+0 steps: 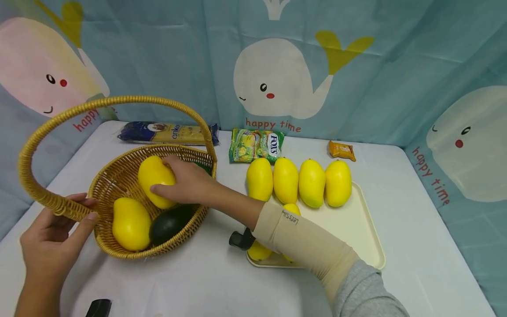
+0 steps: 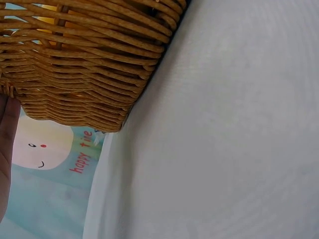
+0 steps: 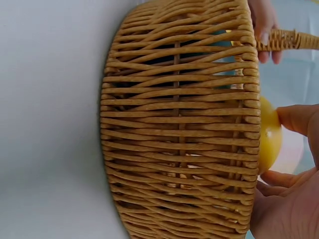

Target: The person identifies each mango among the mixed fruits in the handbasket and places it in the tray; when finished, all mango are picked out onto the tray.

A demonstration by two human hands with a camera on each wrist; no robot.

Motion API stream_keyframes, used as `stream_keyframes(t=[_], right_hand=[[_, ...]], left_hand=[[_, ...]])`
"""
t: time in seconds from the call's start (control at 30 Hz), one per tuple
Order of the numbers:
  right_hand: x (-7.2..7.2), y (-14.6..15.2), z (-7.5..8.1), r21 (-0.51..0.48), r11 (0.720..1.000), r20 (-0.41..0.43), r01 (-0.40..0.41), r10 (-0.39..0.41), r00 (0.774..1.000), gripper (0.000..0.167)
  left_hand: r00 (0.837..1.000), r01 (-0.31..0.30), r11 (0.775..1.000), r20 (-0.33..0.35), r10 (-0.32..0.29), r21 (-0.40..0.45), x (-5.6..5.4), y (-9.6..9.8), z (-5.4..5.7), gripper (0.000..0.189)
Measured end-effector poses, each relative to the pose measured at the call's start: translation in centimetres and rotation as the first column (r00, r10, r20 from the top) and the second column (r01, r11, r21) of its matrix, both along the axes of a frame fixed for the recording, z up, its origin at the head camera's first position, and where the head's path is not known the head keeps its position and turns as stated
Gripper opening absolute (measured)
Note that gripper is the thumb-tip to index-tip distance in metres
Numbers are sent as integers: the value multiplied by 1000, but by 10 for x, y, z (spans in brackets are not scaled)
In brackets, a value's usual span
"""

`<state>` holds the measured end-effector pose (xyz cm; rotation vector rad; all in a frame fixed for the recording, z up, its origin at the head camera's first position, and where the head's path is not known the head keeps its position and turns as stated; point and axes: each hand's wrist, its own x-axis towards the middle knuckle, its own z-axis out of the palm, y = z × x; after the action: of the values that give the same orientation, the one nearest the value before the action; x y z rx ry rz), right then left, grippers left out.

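A wicker basket with a tall arched handle stands on the left of the white table. My left hand grips the foot of the handle at the basket's left rim, thumb on the near side. Inside the basket, my right hand holds a yellow mango between thumb and fingers. In the right wrist view, that mango shows above the rim. Another mango lies in the basket beside a dark green, avocado-like fruit. Something green behind my right hand is mostly hidden.
Several mangoes lie on a cream tray at the right, partly hidden by my right forearm. Behind are a blue pasta packet, a green candy bag and a small orange packet. A whale-print curtain borders the table.
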<state>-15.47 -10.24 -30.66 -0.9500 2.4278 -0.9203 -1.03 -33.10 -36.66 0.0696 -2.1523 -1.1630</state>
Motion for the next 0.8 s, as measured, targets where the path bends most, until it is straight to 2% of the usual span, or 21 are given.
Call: stream_keyframes(t=[0.23, 0.8], right_hand=[[5, 13, 0, -74, 997, 19, -11, 12, 1000, 67], [26, 55, 14, -227, 973, 98, -29, 53, 994, 68]], left_hand=[[1000, -19, 1000, 4, 19, -11, -1, 2, 3, 44], [1000, -25, 1000, 15, 25, 8, -1, -1, 0, 46]])
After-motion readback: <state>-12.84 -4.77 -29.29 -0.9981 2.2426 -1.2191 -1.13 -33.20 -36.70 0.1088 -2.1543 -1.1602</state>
